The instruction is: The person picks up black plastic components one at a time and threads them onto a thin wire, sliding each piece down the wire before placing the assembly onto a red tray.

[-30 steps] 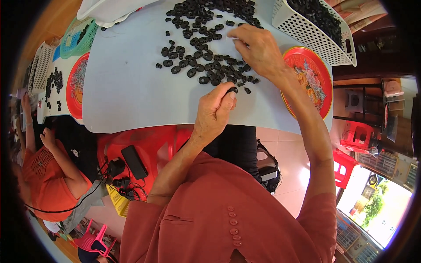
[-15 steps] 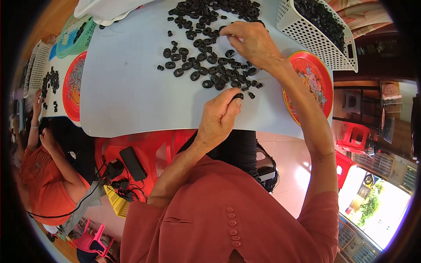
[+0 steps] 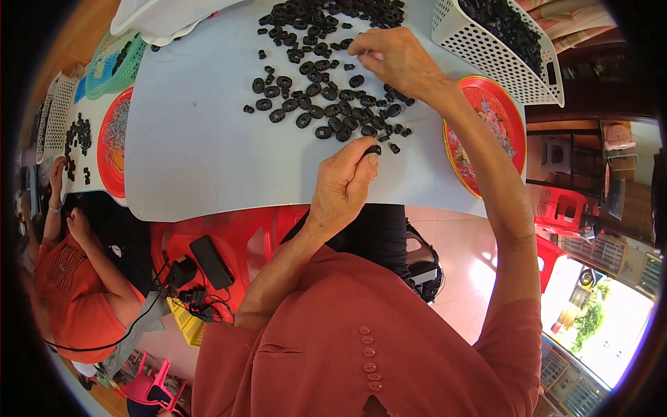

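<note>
One black ring piece point(image 3: 373, 149) sits pinched at the tips of the left hand point(image 3: 342, 186), much as half a second ago. Meanwhile the right hand point(image 3: 401, 61) has slid farther into the scattered black pieces point(image 3: 321, 104), fingers narrowed over them; whether they grip one, I cannot tell.

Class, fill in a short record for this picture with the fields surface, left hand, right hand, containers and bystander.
surface: pale table strewn with small black parts
left hand: left hand pinches one black piece near the pile's edge
right hand: right hand reaches into the pile
containers: white basket holding black parts; red tray at the right
bystander: another person's orange sleeve, far left
</note>
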A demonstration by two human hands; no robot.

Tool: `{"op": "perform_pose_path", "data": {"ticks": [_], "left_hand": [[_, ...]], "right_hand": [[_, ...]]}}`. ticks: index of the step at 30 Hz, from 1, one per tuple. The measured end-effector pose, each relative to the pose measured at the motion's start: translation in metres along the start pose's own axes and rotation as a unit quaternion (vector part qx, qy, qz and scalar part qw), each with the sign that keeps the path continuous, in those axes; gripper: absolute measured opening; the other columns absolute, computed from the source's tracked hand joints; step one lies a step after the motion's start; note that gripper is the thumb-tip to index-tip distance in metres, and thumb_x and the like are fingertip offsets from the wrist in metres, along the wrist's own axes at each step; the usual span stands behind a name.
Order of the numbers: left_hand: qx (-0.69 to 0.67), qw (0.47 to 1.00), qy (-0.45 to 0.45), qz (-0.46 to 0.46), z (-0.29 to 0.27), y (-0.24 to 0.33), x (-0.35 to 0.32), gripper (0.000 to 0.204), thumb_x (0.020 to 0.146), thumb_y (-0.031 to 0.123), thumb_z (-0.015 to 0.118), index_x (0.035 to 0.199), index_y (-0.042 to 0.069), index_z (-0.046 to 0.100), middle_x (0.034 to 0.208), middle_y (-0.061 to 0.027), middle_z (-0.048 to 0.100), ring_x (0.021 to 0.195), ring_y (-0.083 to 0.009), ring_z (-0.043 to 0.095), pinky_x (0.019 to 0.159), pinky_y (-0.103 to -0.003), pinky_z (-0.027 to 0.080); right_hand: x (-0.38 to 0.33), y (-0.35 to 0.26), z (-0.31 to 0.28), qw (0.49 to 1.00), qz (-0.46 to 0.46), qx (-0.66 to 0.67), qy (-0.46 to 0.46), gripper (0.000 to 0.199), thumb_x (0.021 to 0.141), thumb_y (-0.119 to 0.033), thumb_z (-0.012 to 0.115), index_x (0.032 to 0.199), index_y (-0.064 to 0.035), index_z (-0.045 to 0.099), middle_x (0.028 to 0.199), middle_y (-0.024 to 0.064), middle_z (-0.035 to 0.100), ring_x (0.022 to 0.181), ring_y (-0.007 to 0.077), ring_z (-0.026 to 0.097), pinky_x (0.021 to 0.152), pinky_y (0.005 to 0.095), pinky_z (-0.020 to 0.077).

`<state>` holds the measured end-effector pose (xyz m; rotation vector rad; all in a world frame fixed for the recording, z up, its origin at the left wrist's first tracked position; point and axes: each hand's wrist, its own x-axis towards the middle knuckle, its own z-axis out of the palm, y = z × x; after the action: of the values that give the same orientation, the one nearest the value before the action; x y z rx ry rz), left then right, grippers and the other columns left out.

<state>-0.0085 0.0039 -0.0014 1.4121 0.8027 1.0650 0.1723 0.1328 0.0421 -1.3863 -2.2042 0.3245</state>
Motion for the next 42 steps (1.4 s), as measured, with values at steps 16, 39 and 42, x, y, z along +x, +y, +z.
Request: {"op": "perform_pose_path", "data": {"ticks": [16, 39, 42], "left_hand": [[-0.029, 0.999, 0.015, -0.001, 0.000, -0.004, 0.002, 0.019, 0.096, 0.009, 0.051, 0.108, -0.004, 0.058, 0.074, -0.0063, 0.061, 0.066, -0.0115, 0.056, 0.062, -0.025, 0.047], [-0.015, 0.999, -0.028, 0.006, -0.001, -0.002, 0.002, 0.022, 0.098, 0.012, 0.048, 0.110, -0.003, 0.059, 0.078, -0.0054, 0.061, 0.068, -0.0111, 0.055, 0.062, -0.025, 0.047], [0.000, 1.000, -0.022, 0.006, 0.000, -0.001, 0.002, 0.021, 0.097, 0.011, 0.049, 0.109, -0.003, 0.059, 0.076, -0.0048, 0.061, 0.066, -0.0107, 0.055, 0.061, -0.024, 0.047]], "right_hand": [[-0.061, -0.043, -0.030, 0.905, 0.230, 0.345, -0.101, 0.024, 0.078, -0.014, 0.065, 0.098, -0.0019, 0.072, 0.077, 0.0038, 0.067, 0.070, 0.0076, 0.060, 0.065, 0.0233, 0.0493], [-0.118, -0.077, -0.020, 0.925, 0.191, 0.329, -0.019, 0.010, 0.089, -0.003, 0.059, 0.096, -0.0005, 0.066, 0.072, 0.0029, 0.064, 0.066, 0.0073, 0.061, 0.061, 0.0235, 0.0488], [-0.117, -0.077, -0.018, 0.935, 0.180, 0.305, -0.018, 0.010, 0.090, -0.003, 0.059, 0.096, -0.0013, 0.067, 0.073, 0.0018, 0.063, 0.066, 0.0056, 0.060, 0.060, 0.0216, 0.0486]]}}
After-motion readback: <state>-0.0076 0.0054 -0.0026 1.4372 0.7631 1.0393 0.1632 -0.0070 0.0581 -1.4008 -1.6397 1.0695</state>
